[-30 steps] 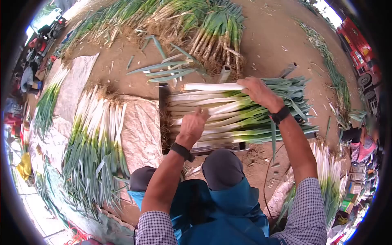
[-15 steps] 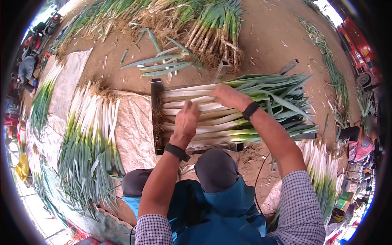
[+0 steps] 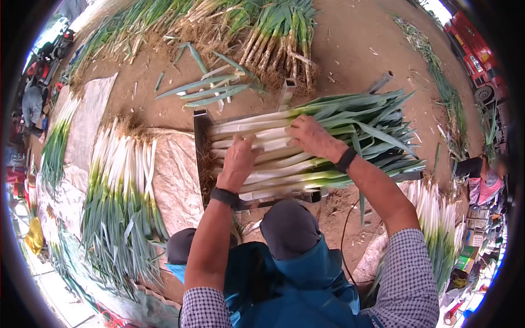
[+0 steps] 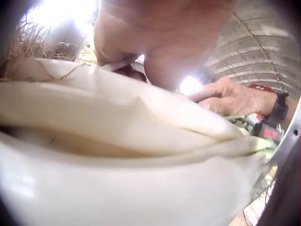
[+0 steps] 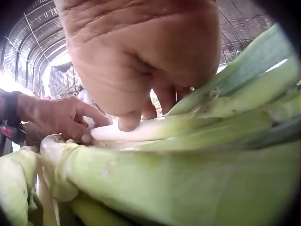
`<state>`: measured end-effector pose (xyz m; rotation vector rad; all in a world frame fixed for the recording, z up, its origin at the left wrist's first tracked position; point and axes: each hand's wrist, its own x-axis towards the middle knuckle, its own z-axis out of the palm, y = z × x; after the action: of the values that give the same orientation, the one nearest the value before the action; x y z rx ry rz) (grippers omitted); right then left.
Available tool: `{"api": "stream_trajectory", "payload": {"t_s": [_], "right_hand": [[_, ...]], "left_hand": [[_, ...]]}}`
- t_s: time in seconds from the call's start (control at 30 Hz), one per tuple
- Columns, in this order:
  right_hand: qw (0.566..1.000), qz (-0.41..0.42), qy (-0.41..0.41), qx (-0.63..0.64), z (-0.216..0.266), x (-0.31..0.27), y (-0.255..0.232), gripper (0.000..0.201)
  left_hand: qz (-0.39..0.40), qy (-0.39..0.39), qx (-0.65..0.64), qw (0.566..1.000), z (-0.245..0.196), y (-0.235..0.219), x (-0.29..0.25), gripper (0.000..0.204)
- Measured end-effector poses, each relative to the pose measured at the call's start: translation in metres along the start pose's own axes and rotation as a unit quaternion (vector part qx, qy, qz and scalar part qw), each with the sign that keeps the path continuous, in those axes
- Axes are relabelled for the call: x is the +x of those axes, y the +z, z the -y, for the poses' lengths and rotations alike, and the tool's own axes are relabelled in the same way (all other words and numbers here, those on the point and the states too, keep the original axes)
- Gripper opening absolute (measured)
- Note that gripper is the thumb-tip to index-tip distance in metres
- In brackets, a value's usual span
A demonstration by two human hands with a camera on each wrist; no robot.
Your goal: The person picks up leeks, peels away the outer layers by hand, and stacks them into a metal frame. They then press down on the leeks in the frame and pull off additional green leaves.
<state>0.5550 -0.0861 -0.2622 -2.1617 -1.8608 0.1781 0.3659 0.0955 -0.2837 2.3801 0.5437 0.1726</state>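
Observation:
A layer of long green onions (image 3: 262, 179) lies sideways in a dark metal frame (image 3: 201, 156), roots to the left, leaves to the right. My left hand (image 3: 238, 163) is over the white shanks near the root end; in the right wrist view its thumb and forefinger pinch a white shank (image 5: 124, 133). Farther right, my right hand (image 3: 316, 139) holds the same layer where white turns green. The right wrist view shows its thumb on the shank and its fingers on the far side. In the left wrist view, my left palm (image 4: 164, 35) partly hides its fingers.
Bundled green onions (image 3: 117, 186) lie on a pale sheet (image 3: 178, 169) at the left, with others (image 3: 432, 213) at the right. Beyond the frame are loose leaves (image 3: 213, 90) and a rooty heap (image 3: 279, 46). A cable (image 3: 344, 240) runs by my knee.
My right hand moved left from the far stalk's green part onto the white shanks, then slightly right again. My left hand stays over the shanks near the root end.

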Motion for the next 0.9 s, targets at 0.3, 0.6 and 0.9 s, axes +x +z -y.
{"api": "stream_trajectory", "payload": {"t_s": [0.3, 0.6, 0.9], "right_hand": [[0.995, -0.082, -0.012, -0.06, -0.006, 0.026, 0.036, 0.004], [0.97, -0.176, 0.153, -0.074, 0.035, -0.05, -0.023, 0.019], [0.929, -0.036, 0.326, -0.17, -0.016, -0.166, -0.07, 0.02]], "left_hand": [[-0.029, 0.028, 0.054, 0.998, 0.035, 0.022, 0.016, 0.037], [0.015, -0.043, 0.038, 0.998, 0.027, 0.018, 0.015, 0.053], [0.035, -0.035, 0.006, 0.999, 0.031, 0.008, 0.025, 0.053]]}}
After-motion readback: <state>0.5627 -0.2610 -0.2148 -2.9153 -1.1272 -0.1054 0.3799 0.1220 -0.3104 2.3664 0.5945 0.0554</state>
